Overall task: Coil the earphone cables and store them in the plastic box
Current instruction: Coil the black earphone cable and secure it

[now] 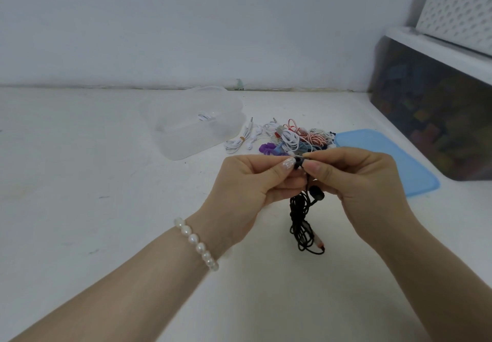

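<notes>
A tangled black earphone cable point(302, 222) hangs between my two hands above the white surface. My left hand point(247, 190) and my right hand point(356, 182) both pinch its top end, thumbs nearly touching. One black earbud point(316, 194) dangles just below my right thumb. A clear plastic box point(195, 126) stands farther back on the left, with one white coiled cable point(204, 117) inside. A heap of white, red-striped, blue and purple earphone cables point(290, 136) lies right of the box.
A blue lid point(386, 160) lies flat on the right, behind my right hand. A dark translucent storage bin point(431, 118) with a white perforated item on top stands at the far right. A white wall runs along the back.
</notes>
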`<state>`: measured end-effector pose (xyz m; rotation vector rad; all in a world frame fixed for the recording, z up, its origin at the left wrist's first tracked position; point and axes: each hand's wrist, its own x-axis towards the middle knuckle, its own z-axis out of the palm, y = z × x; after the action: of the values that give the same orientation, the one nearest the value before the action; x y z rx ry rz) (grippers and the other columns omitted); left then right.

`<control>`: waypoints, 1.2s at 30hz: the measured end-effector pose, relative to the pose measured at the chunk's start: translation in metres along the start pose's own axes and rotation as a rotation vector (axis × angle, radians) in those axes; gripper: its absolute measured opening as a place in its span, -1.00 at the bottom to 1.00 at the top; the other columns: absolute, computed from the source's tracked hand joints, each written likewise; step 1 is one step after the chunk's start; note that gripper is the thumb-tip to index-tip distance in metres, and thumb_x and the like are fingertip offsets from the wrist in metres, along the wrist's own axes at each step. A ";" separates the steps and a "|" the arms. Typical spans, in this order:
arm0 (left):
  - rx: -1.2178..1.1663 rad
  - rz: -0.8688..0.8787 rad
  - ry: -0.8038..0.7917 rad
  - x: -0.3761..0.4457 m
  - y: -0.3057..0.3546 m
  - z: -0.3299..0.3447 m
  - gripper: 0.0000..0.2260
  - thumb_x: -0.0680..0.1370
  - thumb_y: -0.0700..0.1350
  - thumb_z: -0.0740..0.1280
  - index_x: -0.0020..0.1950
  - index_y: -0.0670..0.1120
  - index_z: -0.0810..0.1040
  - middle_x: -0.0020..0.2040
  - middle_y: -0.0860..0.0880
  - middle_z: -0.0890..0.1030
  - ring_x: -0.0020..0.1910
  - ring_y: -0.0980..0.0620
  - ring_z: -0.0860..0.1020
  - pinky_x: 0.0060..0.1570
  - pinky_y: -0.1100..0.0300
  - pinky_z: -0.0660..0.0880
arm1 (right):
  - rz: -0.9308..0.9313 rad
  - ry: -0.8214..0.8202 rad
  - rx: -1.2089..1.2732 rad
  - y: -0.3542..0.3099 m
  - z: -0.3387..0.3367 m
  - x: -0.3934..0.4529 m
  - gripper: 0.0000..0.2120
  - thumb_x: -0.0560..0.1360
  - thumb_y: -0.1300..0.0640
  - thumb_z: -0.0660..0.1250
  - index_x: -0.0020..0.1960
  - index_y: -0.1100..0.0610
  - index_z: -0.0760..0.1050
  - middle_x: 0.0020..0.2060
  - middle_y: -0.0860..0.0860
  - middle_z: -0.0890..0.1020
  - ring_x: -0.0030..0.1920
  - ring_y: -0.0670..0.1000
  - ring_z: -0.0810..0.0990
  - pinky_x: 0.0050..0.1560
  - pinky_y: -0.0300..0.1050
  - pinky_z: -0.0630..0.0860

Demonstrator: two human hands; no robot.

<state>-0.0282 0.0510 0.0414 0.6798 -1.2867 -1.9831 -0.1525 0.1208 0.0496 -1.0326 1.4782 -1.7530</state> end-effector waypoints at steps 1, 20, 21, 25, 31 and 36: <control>0.013 0.005 0.001 0.000 0.000 0.000 -0.86 0.50 -0.31 0.27 -0.06 -0.27 0.61 -0.30 -0.14 0.66 -0.29 -0.02 0.64 -0.18 0.19 0.61 | -0.002 0.005 -0.017 0.000 0.000 0.000 -0.79 0.15 0.20 0.41 -0.22 0.24 0.62 -0.43 0.03 0.67 -0.42 -0.03 0.63 -0.37 -0.27 0.53; 0.080 0.055 0.020 -0.002 -0.004 0.004 -0.84 0.53 -0.33 0.24 -0.09 -0.22 0.62 -0.32 -0.10 0.66 -0.30 0.02 0.64 -0.19 0.19 0.62 | 0.038 0.024 -0.006 0.007 0.004 0.002 -0.86 0.19 0.20 0.41 -0.25 0.19 0.62 -0.44 0.05 0.65 -0.43 -0.03 0.59 -0.39 -0.27 0.51; 0.093 0.057 0.018 -0.002 -0.005 0.004 -0.84 0.53 -0.33 0.24 -0.08 -0.22 0.63 -0.31 -0.10 0.66 -0.30 0.02 0.64 -0.19 0.20 0.61 | 0.042 0.015 -0.026 0.007 0.003 0.002 -0.89 0.22 0.23 0.42 -0.25 0.20 0.62 -0.44 0.05 0.66 -0.42 -0.02 0.59 -0.37 -0.26 0.52; 0.161 0.082 0.003 -0.002 -0.006 0.003 -0.80 0.53 -0.34 0.24 -0.12 -0.16 0.64 -0.34 -0.04 0.66 -0.31 0.07 0.64 -0.20 0.24 0.60 | 0.055 0.003 -0.100 0.006 0.000 0.003 -0.89 0.32 0.38 0.40 -0.27 0.20 0.61 -0.44 0.06 0.66 -0.42 0.00 0.62 -0.32 -0.18 0.60; 0.339 0.197 -0.054 -0.006 -0.010 0.005 -0.73 0.54 -0.35 0.21 -0.09 -0.04 0.62 -0.37 0.10 0.66 -0.29 0.15 0.65 -0.23 0.37 0.54 | 0.008 0.032 -0.225 0.004 0.002 0.003 -0.86 0.33 0.39 0.42 -0.29 0.18 0.61 -0.47 0.05 0.65 -0.43 0.02 0.63 -0.29 -0.10 0.63; 0.530 0.315 0.017 -0.005 -0.018 0.005 -0.81 0.54 -0.26 0.25 -0.07 -0.07 0.64 -0.25 0.11 0.66 -0.17 0.15 0.66 -0.06 0.26 0.57 | -0.022 0.056 -0.267 0.004 0.004 0.001 -0.87 0.33 0.37 0.44 -0.28 0.16 0.61 -0.44 0.08 0.66 -0.43 0.01 0.64 -0.30 -0.04 0.62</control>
<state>-0.0333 0.0629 0.0270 0.6792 -1.8076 -1.3878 -0.1495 0.1170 0.0460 -1.1435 1.7785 -1.6408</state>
